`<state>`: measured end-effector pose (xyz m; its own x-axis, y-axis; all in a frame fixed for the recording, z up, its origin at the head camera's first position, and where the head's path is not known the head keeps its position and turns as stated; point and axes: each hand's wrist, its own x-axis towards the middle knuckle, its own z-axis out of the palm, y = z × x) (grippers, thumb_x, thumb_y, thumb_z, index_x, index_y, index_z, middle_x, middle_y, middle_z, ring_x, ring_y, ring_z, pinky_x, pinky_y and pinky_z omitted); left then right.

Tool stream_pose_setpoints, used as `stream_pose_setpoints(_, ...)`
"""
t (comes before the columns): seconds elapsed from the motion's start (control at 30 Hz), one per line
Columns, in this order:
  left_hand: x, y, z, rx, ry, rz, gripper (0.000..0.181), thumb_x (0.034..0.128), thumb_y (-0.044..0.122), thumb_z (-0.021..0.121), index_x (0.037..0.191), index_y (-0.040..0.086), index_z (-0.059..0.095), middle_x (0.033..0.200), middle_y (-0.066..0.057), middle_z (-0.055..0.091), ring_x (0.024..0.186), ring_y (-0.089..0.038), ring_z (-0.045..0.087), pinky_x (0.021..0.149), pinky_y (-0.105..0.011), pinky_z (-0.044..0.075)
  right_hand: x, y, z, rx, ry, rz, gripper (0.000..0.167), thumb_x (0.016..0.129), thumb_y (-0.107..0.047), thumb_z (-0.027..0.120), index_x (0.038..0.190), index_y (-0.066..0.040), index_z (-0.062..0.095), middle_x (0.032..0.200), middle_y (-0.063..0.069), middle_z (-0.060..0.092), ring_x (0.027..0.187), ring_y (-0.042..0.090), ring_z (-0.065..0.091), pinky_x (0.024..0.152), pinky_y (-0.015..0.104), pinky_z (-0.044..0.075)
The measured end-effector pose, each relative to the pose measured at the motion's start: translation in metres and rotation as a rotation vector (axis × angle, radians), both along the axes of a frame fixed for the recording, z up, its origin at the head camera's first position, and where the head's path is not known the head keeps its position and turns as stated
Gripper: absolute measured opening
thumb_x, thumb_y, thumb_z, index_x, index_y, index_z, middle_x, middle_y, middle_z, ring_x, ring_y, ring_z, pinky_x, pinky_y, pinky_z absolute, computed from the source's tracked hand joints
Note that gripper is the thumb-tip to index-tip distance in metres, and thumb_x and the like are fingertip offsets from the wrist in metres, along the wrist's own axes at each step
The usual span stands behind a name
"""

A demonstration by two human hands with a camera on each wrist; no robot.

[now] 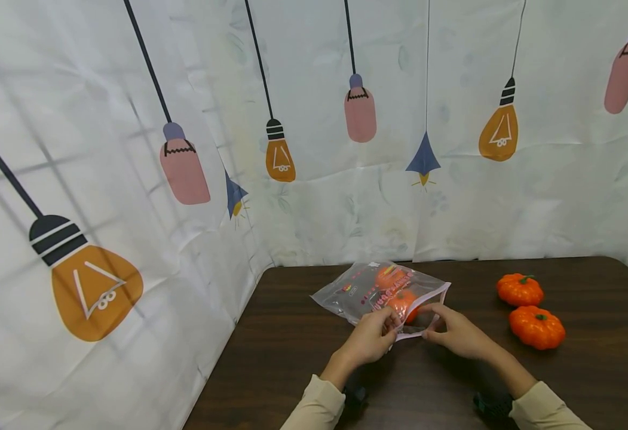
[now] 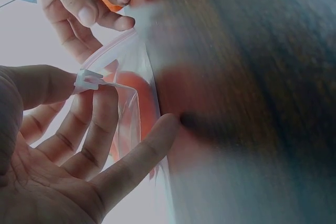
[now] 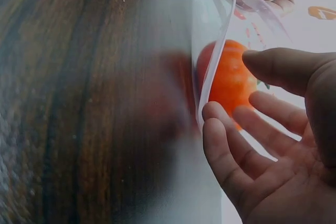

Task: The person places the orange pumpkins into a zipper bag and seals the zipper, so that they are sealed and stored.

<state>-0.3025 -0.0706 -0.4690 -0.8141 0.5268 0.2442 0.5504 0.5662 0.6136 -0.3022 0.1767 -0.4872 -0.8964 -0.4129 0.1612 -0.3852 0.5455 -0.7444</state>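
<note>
A clear zip bag (image 1: 357,292) with red print lies on the table, its pale-edged mouth towards me. Two small orange pumpkins, a farther one (image 1: 391,277) and a nearer one (image 1: 403,301), show through the plastic. My left hand (image 1: 368,339) pinches the bag's white slider (image 2: 88,80) between thumb and fingers, one finger stretched towards the tabletop. At the right side of the mouth, my right hand (image 1: 458,335) has its fingertips by the bag's edge. Thumb and fingers are spread apart around the opening in the right wrist view, where the nearer pumpkin shows large.
Two more orange pumpkins, one at the back (image 1: 520,290) and one in front (image 1: 537,328), sit on the dark wooden table (image 1: 287,334) to the right. A white curtain (image 1: 314,221) printed with lamps hangs behind and along the left.
</note>
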Motion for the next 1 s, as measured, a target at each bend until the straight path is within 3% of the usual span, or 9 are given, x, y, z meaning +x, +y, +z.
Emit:
stream_pose_setpoints(0.17, -0.001, 0.0, -0.001, -0.003, -0.004, 0.001, 0.008, 0.0947, 0.006, 0.066, 0.099, 0.012, 0.063, 0.077, 0.006, 0.058, 0.067, 0.004, 0.048, 0.062, -0.014, 0.044, 0.0, 0.001, 0.001, -0.012, -0.002, 0.025, 0.05, 0.094, -0.026, 0.074, 0.136, -0.005, 0.056, 0.114, 0.013, 0.069, 0.089, 0.007, 0.064, 0.072, 0.026, 0.051)
stream_pose_setpoints(0.47, 0.0, -0.001, 0.0, 0.007, 0.0, -0.013, 0.009, 0.0938, 0.005, 0.065, 0.1, 0.011, 0.063, 0.078, 0.005, 0.06, 0.066, 0.005, 0.047, 0.062, -0.014, 0.043, -0.001, 0.005, 0.004, -0.029, 0.002, -0.034, 0.041, 0.094, -0.024, 0.072, 0.129, -0.004, 0.061, 0.122, 0.015, 0.066, 0.09, 0.014, 0.062, 0.071, 0.025, 0.051)
stream_pose_setpoints(0.77, 0.001, -0.002, 0.001, 0.016, -0.015, -0.019, 0.009, 0.094, 0.004, 0.064, 0.1, 0.01, 0.063, 0.078, 0.004, 0.059, 0.066, 0.004, 0.047, 0.062, -0.014, 0.043, -0.001, 0.013, 0.013, -0.029, -0.012, -0.055, 0.035, 0.096, -0.021, 0.069, 0.125, -0.002, 0.062, 0.115, 0.011, 0.069, 0.093, 0.015, 0.065, 0.076, 0.023, 0.054)
stream_pose_setpoints(1.0, 0.001, -0.002, 0.001, 0.01, -0.021, -0.007, 0.009, 0.0933, 0.004, 0.065, 0.1, 0.01, 0.064, 0.077, 0.005, 0.058, 0.066, 0.004, 0.047, 0.062, -0.014, 0.043, -0.002, 0.022, 0.021, -0.006, 0.002, -0.116, 0.035, 0.098, -0.025, 0.068, 0.125, -0.005, 0.062, 0.109, 0.005, 0.069, 0.093, 0.012, 0.064, 0.076, 0.023, 0.053)
